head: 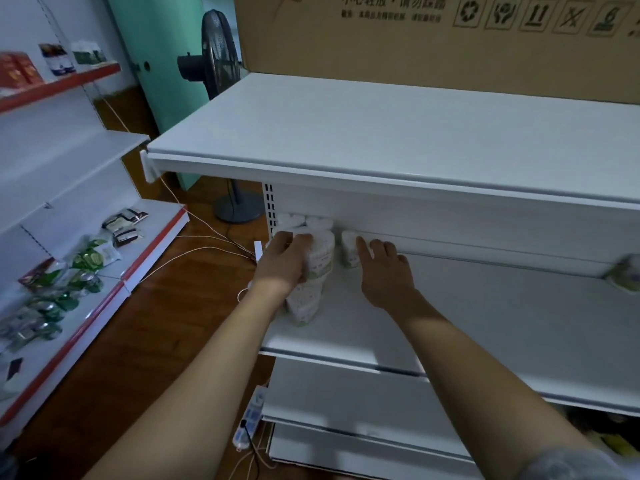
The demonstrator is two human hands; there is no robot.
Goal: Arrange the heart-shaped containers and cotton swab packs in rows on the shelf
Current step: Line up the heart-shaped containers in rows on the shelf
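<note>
Right now your left hand (pixel 289 254) curls around a heart-shaped container (pixel 320 256) standing at the left end of the middle shelf (pixel 485 327), fingers wrapped over its top and near side. Your right hand (pixel 382 268) lies flatter, fingers loosely extended, the fingertips touching a second container (pixel 349 251) just to the right of the first; it presses rather than grips. Directly in front of the held one, nearer the shelf edge, stands another heart-shaped container (pixel 304 303), partly hidden by your left wrist. Behind them, against the back panel, two more white packs (pixel 304 221) sit side by side in shadow; you cannot tell whether they are containers or swab packs. Far right on the same shelf, one more pack (pixel 627 273) lies blurred at the frame edge. Above, a bare white top shelf (pixel 381 133) carries a large cardboard box (pixel 433 43). Off to your left, a red-edged rack (pixel 104 296) holds green packets.
</note>
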